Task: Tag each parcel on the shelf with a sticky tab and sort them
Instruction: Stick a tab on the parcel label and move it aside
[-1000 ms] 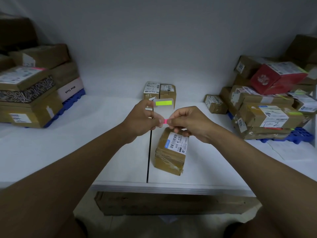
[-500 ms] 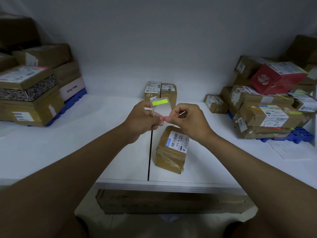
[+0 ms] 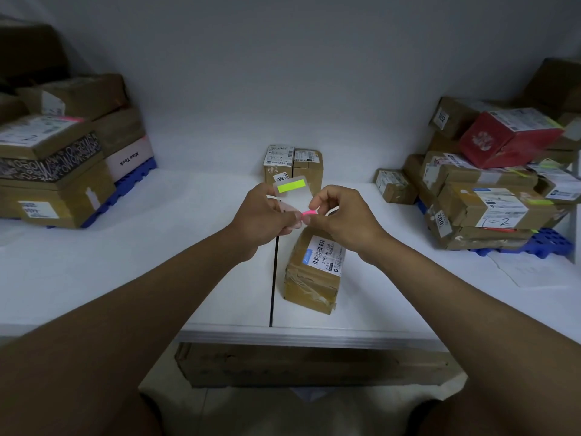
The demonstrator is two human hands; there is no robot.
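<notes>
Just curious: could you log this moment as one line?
left hand: holds tab sheet | right hand: pinches pink tab | parcel: untagged

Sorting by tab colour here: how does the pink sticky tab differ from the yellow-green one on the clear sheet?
The pink sticky tab is pinched by the right hand at the sheet's lower edge; the yellow-green sticky tab lies flat and untouched near the top. Pink shows short, yellow-green long. Both sit on the clear plastic sheet held by the left hand.

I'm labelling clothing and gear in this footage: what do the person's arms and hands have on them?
Nothing visible: the left hand and right hand are bare, with no gloves, rings, watch or bands. Both forearms are bare to the frame's edge; no sleeves show.
</notes>
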